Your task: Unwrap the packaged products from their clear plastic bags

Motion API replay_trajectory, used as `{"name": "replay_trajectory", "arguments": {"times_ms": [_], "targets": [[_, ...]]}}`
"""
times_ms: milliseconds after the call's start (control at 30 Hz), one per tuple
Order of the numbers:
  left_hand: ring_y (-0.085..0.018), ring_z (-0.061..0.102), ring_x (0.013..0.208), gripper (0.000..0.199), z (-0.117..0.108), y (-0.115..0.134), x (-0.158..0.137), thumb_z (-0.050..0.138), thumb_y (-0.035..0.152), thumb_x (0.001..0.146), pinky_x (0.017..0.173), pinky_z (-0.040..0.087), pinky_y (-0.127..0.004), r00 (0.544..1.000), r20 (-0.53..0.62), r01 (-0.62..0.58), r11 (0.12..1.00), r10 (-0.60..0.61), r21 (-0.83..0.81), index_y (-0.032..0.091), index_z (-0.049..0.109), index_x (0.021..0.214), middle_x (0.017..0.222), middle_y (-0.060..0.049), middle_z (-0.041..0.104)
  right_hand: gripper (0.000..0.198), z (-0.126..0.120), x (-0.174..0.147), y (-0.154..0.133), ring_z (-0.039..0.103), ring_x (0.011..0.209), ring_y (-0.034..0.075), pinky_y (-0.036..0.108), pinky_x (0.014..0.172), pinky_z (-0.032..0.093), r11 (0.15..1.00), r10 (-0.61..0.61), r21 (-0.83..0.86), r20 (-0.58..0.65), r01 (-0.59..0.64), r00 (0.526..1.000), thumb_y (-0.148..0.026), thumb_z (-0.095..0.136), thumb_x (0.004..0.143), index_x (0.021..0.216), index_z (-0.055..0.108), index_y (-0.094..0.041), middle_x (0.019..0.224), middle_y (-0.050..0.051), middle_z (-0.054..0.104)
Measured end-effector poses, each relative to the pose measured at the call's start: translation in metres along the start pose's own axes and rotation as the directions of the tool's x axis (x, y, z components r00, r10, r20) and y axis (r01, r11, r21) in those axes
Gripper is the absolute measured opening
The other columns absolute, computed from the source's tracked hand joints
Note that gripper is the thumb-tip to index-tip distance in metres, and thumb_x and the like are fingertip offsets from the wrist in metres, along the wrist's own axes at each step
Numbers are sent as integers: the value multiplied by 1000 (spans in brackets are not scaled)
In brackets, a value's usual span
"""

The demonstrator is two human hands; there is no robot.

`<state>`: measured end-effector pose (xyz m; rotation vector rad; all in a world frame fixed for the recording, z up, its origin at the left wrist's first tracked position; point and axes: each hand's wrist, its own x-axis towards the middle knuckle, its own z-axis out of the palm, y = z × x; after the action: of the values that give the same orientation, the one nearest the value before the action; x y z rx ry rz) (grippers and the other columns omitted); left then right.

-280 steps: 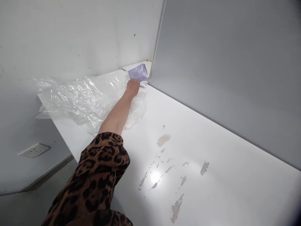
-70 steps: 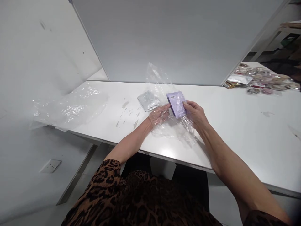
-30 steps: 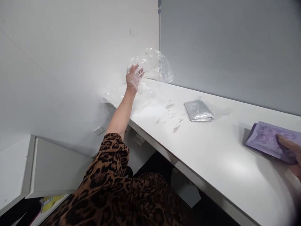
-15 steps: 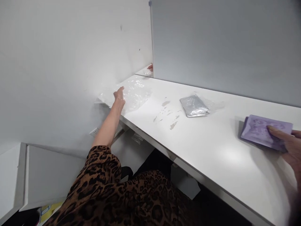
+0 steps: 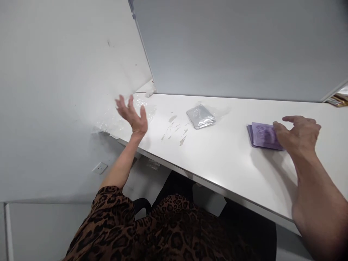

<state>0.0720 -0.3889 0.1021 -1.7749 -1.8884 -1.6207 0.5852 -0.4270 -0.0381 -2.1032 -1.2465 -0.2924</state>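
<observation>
My left hand (image 5: 132, 115) is raised over the left end of the white table, fingers spread, holding nothing. Below and behind it lies a crumpled clear plastic bag (image 5: 114, 119) against the wall. On the right, a small stack of flat purple packets (image 5: 263, 136) rests on the table, its edges slightly fanned. My right hand (image 5: 297, 136) is at the stack's right end with thumb and fingers apart, hiding that end. Between my hands sits a silvery flat packet (image 5: 200, 116) in clear plastic.
A grey panel (image 5: 231, 47) runs along the back of the white table (image 5: 217, 156). Worn patches (image 5: 182, 140) mark its surface. Gold-coloured packaging (image 5: 338, 99) shows at the far right edge. A wall socket (image 5: 100, 168) is below the table at left.
My left hand has let go of the clear bag and lifted, fingers spreading. The purple packets have come down onto the table, and my right hand has opened at them. The view has turned right.
</observation>
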Motion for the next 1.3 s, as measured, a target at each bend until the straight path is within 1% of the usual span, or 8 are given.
{"name": "replay_trajectory", "arguments": {"times_ms": [100, 200, 400, 667, 867, 1033, 1200, 1300], "targets": [[-31, 1, 166, 55, 40, 39, -23, 68, 48, 92, 133, 6, -53, 945, 296, -85, 977, 141, -195, 25, 58, 140, 170, -9, 33, 35, -7, -8, -17, 50, 127, 36, 48, 103, 43, 989, 77, 118, 69, -85, 995, -32, 62, 90, 119, 73, -17, 114, 21, 63], [-34, 9, 165, 55, 94, 65, -55, 74, 53, 85, 132, 5, -54, 769, 577, -95, 943, 273, -320, 26, 64, 132, 167, -12, 40, 34, -13, -13, -30, 49, 127, 35, 47, 105, 40, 981, -18, 193, 58, 6, 998, -35, 56, 90, 112, 73, -16, 113, 21, 64], [-43, 7, 164, 73, 180, 88, -96, 84, 42, 72, 128, 10, -63, 604, 791, 42, 986, 102, -159, 26, 58, 139, 174, -16, 22, 27, -23, -22, -48, 50, 123, 38, 52, 104, 39, 960, -110, 267, 72, 87, 991, -31, 53, 89, 105, 69, -17, 120, 23, 66], [-28, 32, 156, 36, 180, 80, -77, 57, 24, 96, 128, 23, -44, 740, 670, 187, 938, 60, -291, 25, 61, 132, 158, -12, 51, 18, -33, -25, -64, 53, 122, 38, 57, 105, 43, 899, -103, 433, 63, 66, 993, -26, 54, 88, 98, 67, -21, 116, 18, 67], [-19, 64, 118, 10, 158, 82, -54, 67, 30, 96, 108, 46, -29, 838, 483, 525, 611, -253, -592, 22, 62, 93, 95, -3, 68, 24, -35, -36, -78, 64, 106, 35, 58, 100, 50, 740, -83, 667, 214, -84, 973, -47, 64, 86, 91, 68, -24, 102, 12, 70], [-18, 70, 105, 14, 158, 105, -83, 73, 29, 90, 102, 52, -32, 633, 760, 773, 188, -150, -606, 19, 64, 90, 87, 0, 69, 66, -36, -43, -91, 68, 104, 26, 40, 81, 62, 364, -70, 843, 448, -395, 891, -68, 83, 69, 117, 60, -28, 109, 6, 67], [-23, 73, 108, 10, 168, 123, -117, 70, 27, 92, 105, 55, -40, 367, 930, 928, 77, -35, -363, 17, 68, 94, 91, -5, 74, 73, -33, -37, -91, 69, 96, 20, 31, 74, 62, 161, -43, 880, 458, -446, 888, -52, 95, 59, 117, 57, -30, 106, 1, 68], [-32, 60, 138, 49, 164, 126, -128, 75, 47, 89, 115, 49, -48, 256, 967, 966, 27, -2, -256, 22, 66, 130, 134, -12, 70, 54, -22, -33, -83, 65, 81, 18, 31, 67, 59, 145, 136, 913, 364, -382, 921, -43, 93, 60, 99, 60, -26, 89, -1, 66]]}}
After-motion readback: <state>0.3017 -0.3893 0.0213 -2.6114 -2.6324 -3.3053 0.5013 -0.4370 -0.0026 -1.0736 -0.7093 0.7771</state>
